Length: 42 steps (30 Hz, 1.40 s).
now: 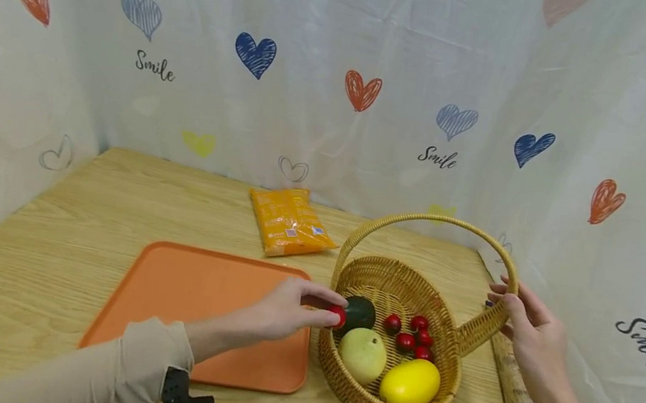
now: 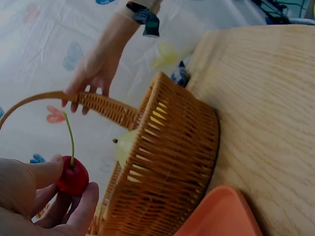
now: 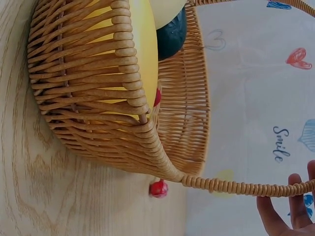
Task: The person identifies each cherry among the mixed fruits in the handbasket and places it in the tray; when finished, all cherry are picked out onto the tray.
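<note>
My left hand (image 1: 286,307) pinches a red cherry (image 2: 73,178) with a green stem between thumb and fingers, at the left rim of a wicker basket (image 1: 356,395). My right hand (image 1: 535,336) grips the right side of the basket's tall arched handle (image 1: 437,219). Inside the basket lie a dark green fruit (image 1: 359,312), a pale green round fruit (image 1: 362,355), a yellow lemon (image 1: 410,384) and several red cherries (image 1: 405,343). Part of the dark green fruit is hidden behind the left fingertips and held cherry.
An orange tray (image 1: 172,283) lies left of the basket, partly under the left forearm. Behind it is an orange packet (image 1: 289,223). A long patterned package (image 1: 521,402) lies along the right side. In the right wrist view, a small red thing (image 3: 158,189) shows beyond the basket.
</note>
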Each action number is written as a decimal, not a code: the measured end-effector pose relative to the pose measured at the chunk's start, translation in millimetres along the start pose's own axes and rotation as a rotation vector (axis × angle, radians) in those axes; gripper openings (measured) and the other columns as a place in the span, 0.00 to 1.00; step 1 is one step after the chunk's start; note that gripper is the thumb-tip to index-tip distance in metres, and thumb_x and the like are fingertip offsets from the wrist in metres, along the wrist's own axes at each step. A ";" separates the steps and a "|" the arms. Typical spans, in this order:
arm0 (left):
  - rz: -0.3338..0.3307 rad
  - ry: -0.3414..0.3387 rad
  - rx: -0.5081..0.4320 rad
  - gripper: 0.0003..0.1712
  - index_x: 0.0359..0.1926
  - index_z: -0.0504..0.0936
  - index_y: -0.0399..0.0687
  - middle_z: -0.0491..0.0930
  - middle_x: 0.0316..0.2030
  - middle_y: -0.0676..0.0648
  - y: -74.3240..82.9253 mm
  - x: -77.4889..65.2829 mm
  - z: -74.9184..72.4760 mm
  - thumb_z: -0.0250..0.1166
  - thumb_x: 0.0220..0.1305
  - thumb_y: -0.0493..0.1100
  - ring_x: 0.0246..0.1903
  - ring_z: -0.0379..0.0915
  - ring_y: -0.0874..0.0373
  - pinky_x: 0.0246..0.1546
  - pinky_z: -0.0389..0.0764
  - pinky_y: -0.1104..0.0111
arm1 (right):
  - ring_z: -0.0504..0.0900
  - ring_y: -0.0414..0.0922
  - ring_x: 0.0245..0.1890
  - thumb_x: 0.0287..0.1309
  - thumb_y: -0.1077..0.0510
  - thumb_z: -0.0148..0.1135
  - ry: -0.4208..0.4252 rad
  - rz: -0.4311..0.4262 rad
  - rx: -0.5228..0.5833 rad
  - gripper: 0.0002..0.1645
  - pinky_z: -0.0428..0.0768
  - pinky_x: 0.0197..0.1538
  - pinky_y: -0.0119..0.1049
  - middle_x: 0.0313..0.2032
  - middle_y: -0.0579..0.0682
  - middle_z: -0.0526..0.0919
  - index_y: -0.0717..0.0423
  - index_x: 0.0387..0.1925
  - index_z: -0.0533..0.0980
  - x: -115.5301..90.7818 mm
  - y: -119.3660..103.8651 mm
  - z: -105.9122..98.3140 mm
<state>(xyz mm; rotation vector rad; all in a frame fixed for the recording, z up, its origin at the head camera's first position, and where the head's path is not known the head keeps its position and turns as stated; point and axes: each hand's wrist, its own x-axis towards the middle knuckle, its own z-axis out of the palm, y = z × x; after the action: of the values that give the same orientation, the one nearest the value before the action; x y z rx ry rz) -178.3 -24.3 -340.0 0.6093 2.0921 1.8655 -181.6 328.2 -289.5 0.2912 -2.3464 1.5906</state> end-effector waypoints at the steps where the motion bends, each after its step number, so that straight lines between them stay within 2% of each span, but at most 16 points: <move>1: 0.001 0.003 -0.014 0.20 0.52 0.80 0.36 0.80 0.43 0.46 -1.9 -2.1 -4.2 0.66 0.61 0.41 0.42 0.76 0.59 0.42 0.78 0.69 | 0.78 0.31 0.45 0.69 0.51 0.49 0.003 -0.001 0.002 0.23 0.77 0.40 0.23 0.44 0.36 0.81 0.54 0.61 0.71 -0.2 -0.4 -0.5; 5: 0.022 0.026 -0.047 0.20 0.54 0.77 0.32 0.79 0.44 0.43 -9.3 -9.9 -19.8 0.65 0.62 0.38 0.43 0.77 0.55 0.45 0.78 0.66 | 0.79 0.31 0.44 0.69 0.51 0.49 0.014 -0.009 -0.015 0.23 0.77 0.40 0.23 0.44 0.36 0.81 0.55 0.61 0.72 0.3 -1.9 -2.2; 7: 0.022 0.052 -0.032 0.21 0.54 0.77 0.31 0.79 0.45 0.42 -12.7 -12.4 -26.5 0.64 0.62 0.38 0.44 0.77 0.54 0.45 0.78 0.65 | 0.79 0.31 0.44 0.69 0.51 0.49 0.014 -0.017 -0.008 0.23 0.77 0.40 0.23 0.44 0.37 0.81 0.56 0.61 0.72 0.8 -2.6 -2.8; 10: -0.012 0.099 0.014 0.21 0.54 0.77 0.33 0.79 0.46 0.43 -17.4 -12.4 -34.3 0.65 0.62 0.39 0.45 0.76 0.54 0.45 0.78 0.64 | 0.79 0.32 0.44 0.69 0.52 0.50 0.013 -0.028 -0.002 0.23 0.77 0.40 0.23 0.43 0.37 0.82 0.57 0.61 0.72 1.1 -3.3 -3.1; 16: -0.058 0.215 0.128 0.18 0.52 0.81 0.39 0.80 0.46 0.46 -28.7 1.4 -46.2 0.66 0.61 0.40 0.48 0.75 0.52 0.46 0.77 0.63 | 0.79 0.31 0.43 0.69 0.52 0.50 0.016 -0.023 -0.002 0.22 0.78 0.40 0.23 0.43 0.37 0.82 0.57 0.59 0.73 0.2 -2.1 -3.9; 22: -0.097 0.335 0.195 0.17 0.51 0.82 0.44 0.81 0.46 0.47 -36.5 16.4 -55.7 0.66 0.61 0.41 0.51 0.74 0.51 0.48 0.76 0.59 | 0.79 0.33 0.45 0.69 0.51 0.50 0.016 -0.001 0.001 0.22 0.78 0.40 0.24 0.44 0.37 0.81 0.56 0.59 0.73 -0.7 0.0 -2.4; 29: -0.118 0.354 0.288 0.17 0.51 0.83 0.46 0.82 0.43 0.49 -45.4 29.7 -57.8 0.67 0.59 0.42 0.48 0.75 0.53 0.44 0.78 0.63 | 0.79 0.33 0.44 0.69 0.52 0.50 0.016 -0.010 -0.007 0.22 0.77 0.41 0.23 0.43 0.38 0.82 0.56 0.59 0.73 -0.7 1.1 -1.7; 36: -0.088 0.363 0.373 0.17 0.49 0.83 0.39 0.83 0.39 0.49 -58.5 37.3 -63.0 0.68 0.58 0.38 0.43 0.77 0.54 0.45 0.77 0.61 | 0.79 0.32 0.45 0.69 0.50 0.49 0.016 0.000 -0.050 0.24 0.77 0.41 0.24 0.45 0.36 0.81 0.55 0.61 0.72 -0.7 0.9 0.7; 42: -0.079 0.350 0.432 0.17 0.49 0.83 0.38 0.82 0.41 0.47 -69.5 39.9 -67.6 0.67 0.59 0.38 0.44 0.77 0.52 0.48 0.76 0.59 | 0.79 0.32 0.46 0.70 0.53 0.49 0.001 -0.017 0.002 0.21 0.77 0.41 0.23 0.45 0.36 0.81 0.53 0.60 0.72 1.1 2.8 -0.4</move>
<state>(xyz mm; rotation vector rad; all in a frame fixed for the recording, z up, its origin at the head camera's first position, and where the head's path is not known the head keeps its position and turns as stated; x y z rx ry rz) -253.7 -69.9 -396.7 0.2903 2.7360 1.5729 -183.5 329.6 -291.4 0.3092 -2.3353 1.5852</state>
